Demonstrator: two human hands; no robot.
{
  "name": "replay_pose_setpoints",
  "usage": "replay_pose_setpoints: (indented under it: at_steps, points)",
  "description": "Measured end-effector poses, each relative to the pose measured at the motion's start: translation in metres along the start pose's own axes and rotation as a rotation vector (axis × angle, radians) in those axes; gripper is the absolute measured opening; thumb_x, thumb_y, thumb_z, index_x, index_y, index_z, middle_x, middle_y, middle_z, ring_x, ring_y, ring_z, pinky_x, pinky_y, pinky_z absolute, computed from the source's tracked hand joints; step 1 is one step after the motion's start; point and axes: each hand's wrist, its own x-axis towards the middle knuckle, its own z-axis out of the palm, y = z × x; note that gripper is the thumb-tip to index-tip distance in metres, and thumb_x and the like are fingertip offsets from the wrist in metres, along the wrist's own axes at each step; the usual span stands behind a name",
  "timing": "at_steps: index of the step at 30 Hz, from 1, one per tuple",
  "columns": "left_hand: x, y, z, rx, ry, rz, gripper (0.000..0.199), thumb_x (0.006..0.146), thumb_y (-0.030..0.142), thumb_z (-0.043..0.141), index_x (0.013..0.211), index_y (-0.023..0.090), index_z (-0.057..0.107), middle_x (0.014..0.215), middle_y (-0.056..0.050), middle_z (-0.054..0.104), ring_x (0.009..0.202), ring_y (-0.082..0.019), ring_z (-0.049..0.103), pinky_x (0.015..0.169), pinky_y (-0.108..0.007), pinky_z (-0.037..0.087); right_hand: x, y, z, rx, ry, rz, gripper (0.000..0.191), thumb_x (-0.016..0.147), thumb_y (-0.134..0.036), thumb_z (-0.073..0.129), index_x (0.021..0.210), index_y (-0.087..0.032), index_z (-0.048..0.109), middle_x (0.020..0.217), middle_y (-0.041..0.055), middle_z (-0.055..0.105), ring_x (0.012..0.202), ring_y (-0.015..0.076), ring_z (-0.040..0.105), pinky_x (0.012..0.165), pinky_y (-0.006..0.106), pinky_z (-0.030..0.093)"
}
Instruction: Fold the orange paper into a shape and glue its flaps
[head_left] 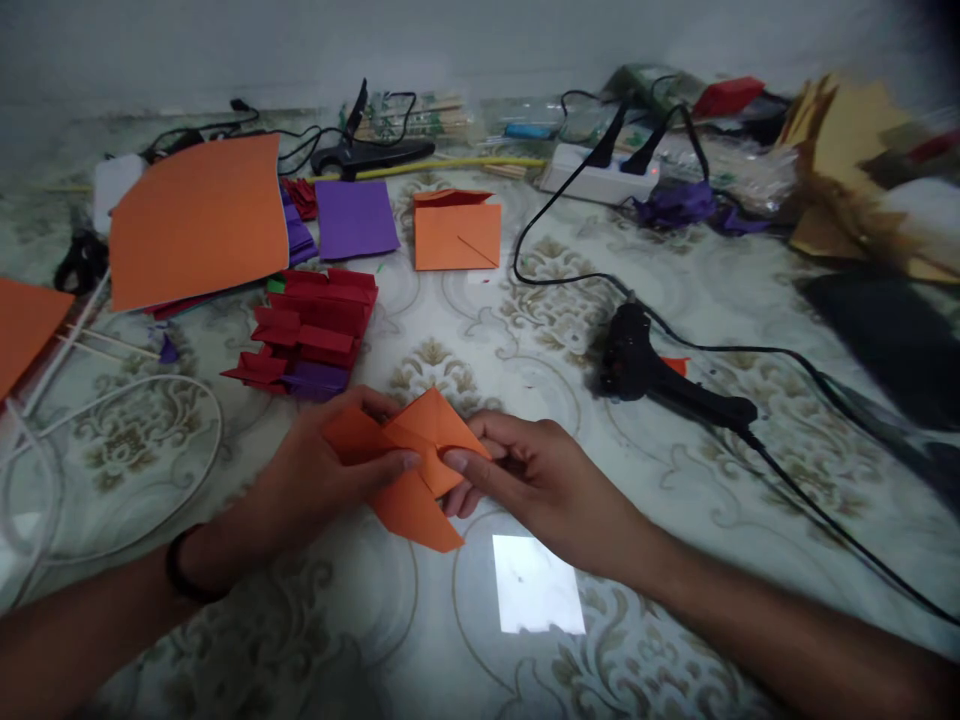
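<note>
A folded orange paper (433, 430) is held between both hands above the patterned tablecloth, with a pointed top and a flap hanging toward me. My left hand (322, 470) pinches its left side, thumb on top and fingers mostly hidden behind. On the right side, my right hand (536, 475) presses with the thumb near the paper's centre, its other fingers underneath. Just beyond my left hand lies a group of folded red papers (322, 320) with a purple piece (319, 378) at its near end.
A black glue gun (667, 375) lies at the right, its cord running to a white power strip (600, 172). Orange sheets (202, 225), a purple square (356, 218) and a folded orange paper (457, 235) lie farther back. A white cable (214, 400) loops at left.
</note>
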Motion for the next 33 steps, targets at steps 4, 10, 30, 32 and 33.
replay_pose_setpoints:
  at_steps: [4,10,30,32,33]
  points:
    - [0.0,0.001,0.002,-0.016,0.033,-0.019,0.028,0.078,0.038,0.083,0.097,0.022,0.07,0.083,0.001,0.075,0.071,-0.017,0.068,0.061,-0.025,0.054,0.003,0.001,-0.002,0.051,-0.04,0.02,0.038,0.086,-0.052,0.085,0.085,-0.018,0.07,0.074,0.0014,0.077,0.072,0.0178,0.078,0.071,0.03,0.066]
    - [-0.001,0.001,0.004,-0.002,0.064,0.001,0.025,0.079,0.036,0.082,0.096,0.021,0.07,0.08,0.002,0.075,0.069,-0.016,0.066,0.058,-0.023,0.053,0.005,-0.002,-0.006,0.096,-0.081,0.043,0.035,0.091,-0.051,0.081,0.088,-0.017,0.071,0.083,0.0035,0.078,0.076,0.0169,0.079,0.078,0.032,0.067]
    - [-0.001,0.001,0.005,-0.047,0.079,0.043,0.023,0.081,0.032,0.082,0.096,0.021,0.068,0.082,0.003,0.075,0.069,-0.015,0.068,0.059,-0.022,0.052,0.004,-0.004,-0.012,0.036,-0.159,-0.046,0.043,0.099,-0.063,0.065,0.102,-0.02,0.071,0.083,0.0016,0.074,0.082,0.02,0.078,0.087,0.037,0.066]
    - [-0.001,0.002,0.004,-0.03,0.078,0.037,0.025,0.08,0.034,0.083,0.096,0.021,0.069,0.081,0.002,0.075,0.068,-0.016,0.067,0.058,-0.024,0.052,0.004,-0.004,-0.012,0.029,-0.16,-0.044,0.044,0.099,-0.064,0.064,0.104,-0.02,0.072,0.085,0.0021,0.074,0.084,0.0208,0.078,0.087,0.038,0.065]
    - [-0.001,0.002,0.003,-0.003,0.054,0.042,0.024,0.08,0.034,0.082,0.097,0.022,0.069,0.082,0.002,0.075,0.07,-0.017,0.068,0.06,-0.025,0.053,0.004,-0.004,-0.012,0.02,-0.156,-0.045,0.043,0.099,-0.062,0.065,0.104,-0.02,0.072,0.088,0.0022,0.074,0.085,0.0202,0.077,0.085,0.036,0.065]
